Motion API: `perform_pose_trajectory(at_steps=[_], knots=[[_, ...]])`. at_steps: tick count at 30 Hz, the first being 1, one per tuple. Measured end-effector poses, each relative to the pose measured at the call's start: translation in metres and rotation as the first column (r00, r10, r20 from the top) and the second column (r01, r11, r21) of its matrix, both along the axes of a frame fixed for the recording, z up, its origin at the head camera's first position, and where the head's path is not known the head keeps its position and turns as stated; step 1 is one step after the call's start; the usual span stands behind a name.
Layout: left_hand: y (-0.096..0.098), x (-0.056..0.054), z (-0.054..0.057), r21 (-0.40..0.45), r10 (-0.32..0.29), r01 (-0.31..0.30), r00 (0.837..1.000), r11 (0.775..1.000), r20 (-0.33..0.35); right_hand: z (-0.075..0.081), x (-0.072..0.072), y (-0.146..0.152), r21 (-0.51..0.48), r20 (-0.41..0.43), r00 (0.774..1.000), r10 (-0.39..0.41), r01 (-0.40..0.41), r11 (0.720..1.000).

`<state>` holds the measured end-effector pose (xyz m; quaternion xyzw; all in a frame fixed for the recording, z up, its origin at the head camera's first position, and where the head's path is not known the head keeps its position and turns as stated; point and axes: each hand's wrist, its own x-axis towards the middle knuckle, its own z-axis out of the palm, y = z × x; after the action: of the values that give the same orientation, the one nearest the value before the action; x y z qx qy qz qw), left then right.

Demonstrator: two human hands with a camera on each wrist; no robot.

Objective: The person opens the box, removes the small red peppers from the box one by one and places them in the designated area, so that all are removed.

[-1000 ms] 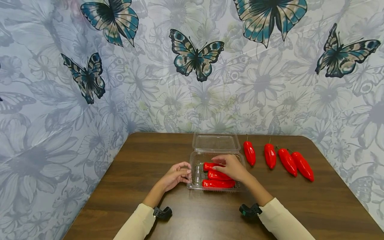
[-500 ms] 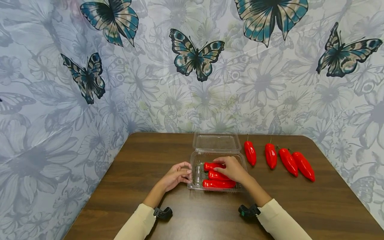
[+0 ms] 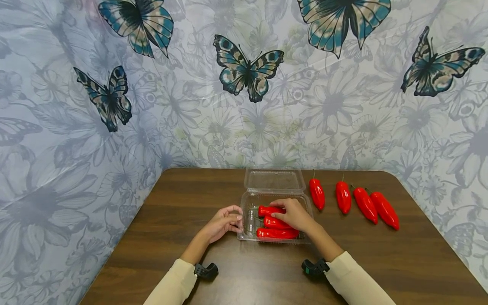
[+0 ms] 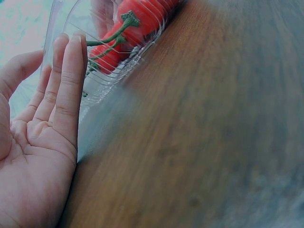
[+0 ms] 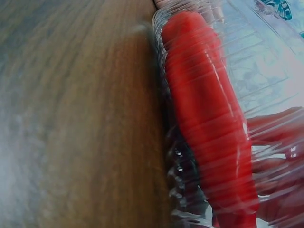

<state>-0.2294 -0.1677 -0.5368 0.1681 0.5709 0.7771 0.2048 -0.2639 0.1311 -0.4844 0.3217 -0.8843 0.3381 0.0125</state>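
A clear plastic clamshell container (image 3: pixel 250 220) stands with its lid (image 3: pixel 274 181) folded back. Inside lie three red chili peppers: a front one (image 3: pixel 278 233), a middle one (image 3: pixel 273 222) and a back one (image 3: pixel 267 211). My right hand (image 3: pixel 296 215) reaches into the container and pinches the back pepper between thumb and fingers. At the container's left wall, my left hand (image 3: pixel 222 223) touches the plastic with nearly straight fingers. Green stems (image 4: pixel 114 38) show through the wall in the left wrist view. From the right wrist side, the front pepper (image 5: pixel 209 109) partly hides the right hand (image 5: pixel 280 175).
Several more red chili peppers lie on the table to the right: one beside the container (image 3: pixel 317 195), another farther right (image 3: pixel 343 198), and two close together (image 3: pixel 365 205). A butterfly-patterned cloth (image 3: pixel 183 118) hangs behind the brown wooden table (image 3: pixel 251 275).
My right hand has settled very slightly lower over the back chili pepper. My left hand and the container stay in place.
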Motion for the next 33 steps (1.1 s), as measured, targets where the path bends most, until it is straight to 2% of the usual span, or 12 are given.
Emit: perform_pose_trajectory(at_steps=[7,16,33], knots=[[-0.0005,0.0002,0.0016,0.015,-0.017,0.018,1.0,1.0,-0.012,-0.0001,-0.0002,0.0007,0.005,0.009,1.0,-0.009,0.009,1.0],[0.0,0.0014,0.0009,-0.003,0.015,-0.015,1.0,1.0,0.014,-0.0009,0.0002,0.0013,-0.009,0.026,1.0,-0.004,0.005,1.0],[-0.0001,-0.0004,0.0003,-0.013,0.012,-0.012,1.0,1.0,0.011,0.0021,0.0012,0.0022,-0.068,0.028,1.0,-0.002,0.004,0.998]])
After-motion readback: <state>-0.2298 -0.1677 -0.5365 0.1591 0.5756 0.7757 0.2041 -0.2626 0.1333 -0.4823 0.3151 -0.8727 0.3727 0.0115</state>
